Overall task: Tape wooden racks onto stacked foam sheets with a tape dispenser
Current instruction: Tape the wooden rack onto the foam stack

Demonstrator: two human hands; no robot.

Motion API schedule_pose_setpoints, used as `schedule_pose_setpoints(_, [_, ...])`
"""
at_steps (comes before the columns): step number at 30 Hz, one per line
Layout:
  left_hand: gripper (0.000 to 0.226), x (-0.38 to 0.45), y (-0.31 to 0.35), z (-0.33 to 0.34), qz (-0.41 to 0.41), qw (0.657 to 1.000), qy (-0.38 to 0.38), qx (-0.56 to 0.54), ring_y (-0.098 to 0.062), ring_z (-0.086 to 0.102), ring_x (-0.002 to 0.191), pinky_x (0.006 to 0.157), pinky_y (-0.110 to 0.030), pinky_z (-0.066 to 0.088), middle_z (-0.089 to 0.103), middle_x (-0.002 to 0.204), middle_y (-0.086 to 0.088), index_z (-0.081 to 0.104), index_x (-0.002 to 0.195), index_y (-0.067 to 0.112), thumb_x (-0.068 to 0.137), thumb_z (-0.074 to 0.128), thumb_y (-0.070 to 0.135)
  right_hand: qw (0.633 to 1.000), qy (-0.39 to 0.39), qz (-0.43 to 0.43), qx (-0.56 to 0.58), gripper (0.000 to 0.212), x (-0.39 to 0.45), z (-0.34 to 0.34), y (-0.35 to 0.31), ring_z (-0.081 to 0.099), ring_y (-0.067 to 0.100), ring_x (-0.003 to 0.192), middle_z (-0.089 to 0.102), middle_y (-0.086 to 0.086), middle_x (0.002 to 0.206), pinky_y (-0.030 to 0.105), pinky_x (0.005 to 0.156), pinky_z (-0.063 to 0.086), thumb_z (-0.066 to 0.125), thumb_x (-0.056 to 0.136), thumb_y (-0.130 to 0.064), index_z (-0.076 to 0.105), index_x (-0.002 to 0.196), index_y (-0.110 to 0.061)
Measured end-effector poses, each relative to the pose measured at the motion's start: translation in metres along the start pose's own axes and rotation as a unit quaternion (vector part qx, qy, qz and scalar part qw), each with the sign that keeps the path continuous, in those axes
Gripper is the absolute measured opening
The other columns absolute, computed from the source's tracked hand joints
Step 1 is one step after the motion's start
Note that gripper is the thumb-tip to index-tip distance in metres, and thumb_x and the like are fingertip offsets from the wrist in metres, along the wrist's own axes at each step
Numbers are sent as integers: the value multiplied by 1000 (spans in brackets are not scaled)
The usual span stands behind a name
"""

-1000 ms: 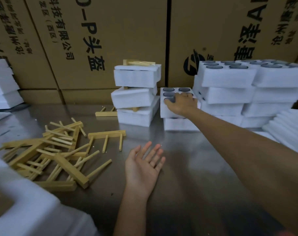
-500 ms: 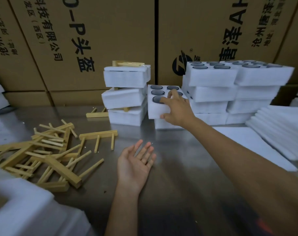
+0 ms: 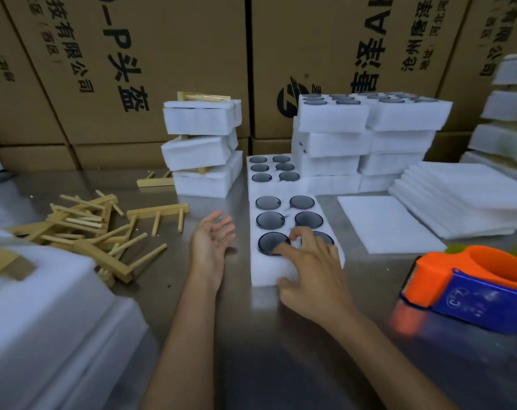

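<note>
A white foam block (image 3: 283,208) with six round dark wells lies on the steel table in front of me. My right hand (image 3: 310,270) grips its near end, fingers reaching into the nearest wells. My left hand (image 3: 211,244) hovers open, palm up, just left of the block and apart from it. A heap of loose wooden racks (image 3: 85,229) lies to the left. An orange and blue tape dispenser (image 3: 470,282) rests at the right, untouched. Three taped foam bundles (image 3: 202,146) with racks on them are stacked behind.
Another welled foam block (image 3: 273,168) sits behind the held one. A taller stack of welled foam blocks (image 3: 366,137) stands at the back right, flat foam sheets (image 3: 464,196) to its right. Cardboard boxes (image 3: 162,54) wall the back. A blurred white foam piece (image 3: 44,321) fills the near left.
My right hand has pulled the six-well foam block off the stack and brought it down toward me onto the table. My left hand stayed open beside it. The view shifted, revealing the tape dispenser.
</note>
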State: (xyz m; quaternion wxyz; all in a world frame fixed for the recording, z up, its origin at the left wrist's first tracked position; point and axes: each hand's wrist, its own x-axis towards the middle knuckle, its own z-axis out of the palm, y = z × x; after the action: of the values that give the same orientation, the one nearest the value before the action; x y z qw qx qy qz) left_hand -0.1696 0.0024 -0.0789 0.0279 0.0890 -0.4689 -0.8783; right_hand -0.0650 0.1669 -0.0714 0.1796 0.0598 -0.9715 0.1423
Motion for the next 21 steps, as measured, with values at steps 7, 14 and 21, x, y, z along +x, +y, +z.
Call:
schedule_pose_setpoints(7, [24,1,-4,2,103,972,103,187,-21,51,66,59,-31,48,57,84,-6,62,93,16,96,41,4,991,121,12,51,37,-1,3,0,50,19,99,57,-8,111,31,95,27,51,72,-30,67,105,-27])
schedule_pose_setpoints(14, [23,3,1,-14,182,905,189,334,-38,62,101,90,-50,53,67,106,-14,65,96,21,92,46,8,961,224,99,129,32,12,6,31,48,21,117,57,-4,124,41,98,33,53,82,-28,66,111,-24])
schedule_pose_setpoints(21, [18,-2,-14,-1,236,872,134,407,-27,60,94,86,-38,50,67,105,-10,65,98,16,94,49,9,928,193,178,266,29,20,10,51,51,24,116,60,3,119,30,98,35,56,90,-19,59,119,-15])
